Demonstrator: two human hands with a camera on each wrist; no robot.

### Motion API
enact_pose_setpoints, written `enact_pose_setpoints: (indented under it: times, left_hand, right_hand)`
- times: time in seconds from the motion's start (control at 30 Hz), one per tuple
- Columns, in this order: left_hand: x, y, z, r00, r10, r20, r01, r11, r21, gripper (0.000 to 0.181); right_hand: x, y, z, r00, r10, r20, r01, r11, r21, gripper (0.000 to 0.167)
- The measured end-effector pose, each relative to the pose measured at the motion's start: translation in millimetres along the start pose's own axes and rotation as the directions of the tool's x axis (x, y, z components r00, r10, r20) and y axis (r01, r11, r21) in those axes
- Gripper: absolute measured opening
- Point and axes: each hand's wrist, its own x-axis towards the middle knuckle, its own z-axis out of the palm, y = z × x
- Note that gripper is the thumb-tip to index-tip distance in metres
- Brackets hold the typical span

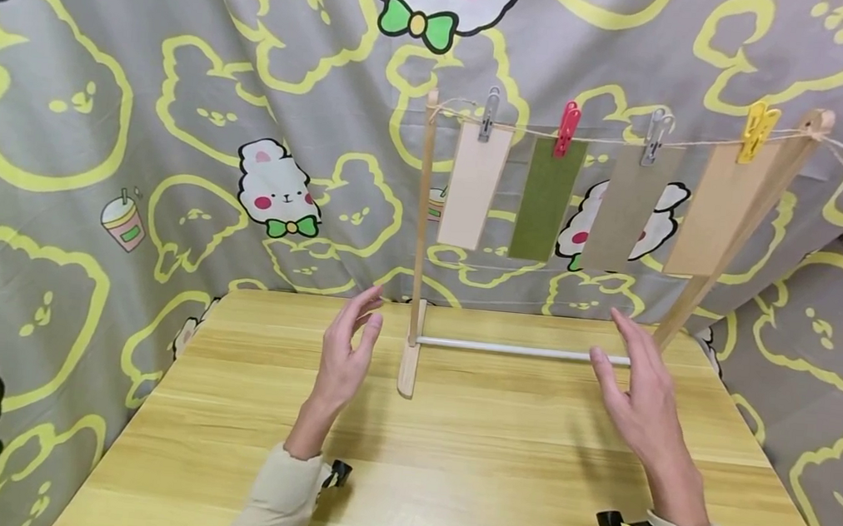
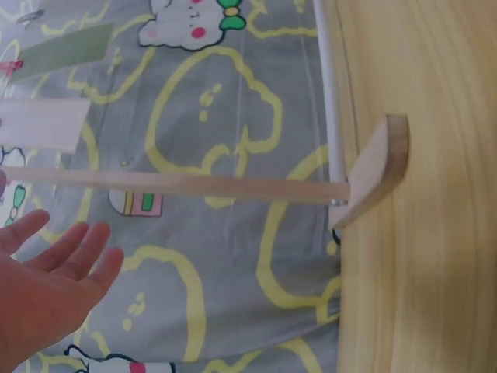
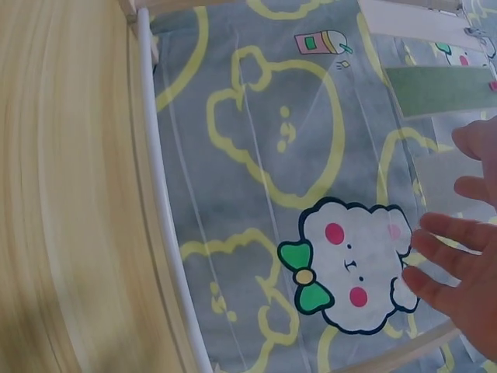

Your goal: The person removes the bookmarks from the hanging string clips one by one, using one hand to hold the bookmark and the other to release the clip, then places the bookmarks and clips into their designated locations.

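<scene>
A wooden rack with a left post, a right post and a white bottom rod stands on the table. From its string hang a pale pink card, a green card, a grey-brown card and a tan card. A grey clothespin, a red one, another grey one and a yellow clothespin clip them. My left hand, fingers relaxed, is left of the left post, touching nothing. My right hand hovers with spread fingers before the right post, holding nothing.
The wooden table runs under both arms. Behind it hangs a grey patterned cloth, which also covers the right side. The rack's left foot rests on the tabletop. Each wrist wears a black camera strap.
</scene>
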Motion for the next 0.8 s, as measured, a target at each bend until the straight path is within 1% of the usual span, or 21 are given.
enact_pose_setpoints:
  times: [0.07, 0.13, 0.17, 0.27, 0.33, 0.37, 0.43, 0.5, 0.6, 0.8]
  left_hand:
    - [2.3, 1.2, 3.2, 1.000, -0.005, -0.002, 0.005, 1.000, -0.025, 0.037]
    - [4.5, -4.0, 7.7, 1.000, -0.001, -0.008, 0.000, 0.998, -0.057, 0.037]
    - [5.9, -4.1, 9.7, 1.000, -0.001, -0.009, 0.000, 0.998, -0.065, 0.037]
    - [11.9, 15.9, 13.7, 1.000, -0.001, -0.015, 0.000, 0.995, -0.095, 0.036]
    - [15.8, 28.0, 15.8, 1.000, -0.011, -0.019, 0.009, 0.993, -0.118, 0.035]
    - [17.6, 32.3, 16.6, 1.000, -0.016, -0.022, 0.013, 0.993, -0.121, 0.035]
    - [20.8, 36.1, 18.9, 0.999, -0.030, -0.032, 0.025, 0.990, -0.136, 0.034]
    - [23.9, 38.6, 21.3, 0.998, -0.041, -0.039, 0.035, 0.987, -0.154, 0.034]
    - [28.8, 39.8, 25.2, 0.998, -0.042, -0.044, 0.033, 0.983, -0.180, 0.033]
    - [37.9, 40.5, 33.3, 0.997, -0.031, -0.066, 0.017, 0.977, -0.214, 0.031]
  right_hand:
    - [2.2, -4.5, 2.6, 0.999, -0.028, -0.034, 0.028, 1.000, 0.004, 0.062]
    - [4.2, -8.7, 5.8, 0.996, -0.053, -0.066, 0.053, 0.999, 0.007, 0.061]
    - [5.0, -10.2, 7.5, 0.995, -0.063, -0.076, 0.064, 0.998, 0.010, 0.060]
    - [8.1, -12.8, 10.7, 0.993, -0.082, -0.082, 0.083, 0.996, 0.018, 0.060]
    - [11.3, -14.5, 12.1, 0.991, -0.099, -0.091, 0.101, 0.995, 0.021, 0.060]
    - [12.9, -15.3, 12.4, 0.990, -0.105, -0.093, 0.107, 0.994, 0.021, 0.060]
    - [16.7, -17.2, 13.0, 0.986, -0.122, -0.109, 0.126, 0.992, 0.026, 0.061]
    - [20.8, -19.4, 13.6, 0.982, -0.137, -0.129, 0.141, 0.990, 0.028, 0.060]
    - [27.6, -22.9, 14.1, 0.974, -0.165, -0.155, 0.171, 0.985, 0.026, 0.060]
    - [44.4, -31.3, 12.2, 0.961, -0.218, -0.169, 0.223, 0.975, 0.009, 0.060]
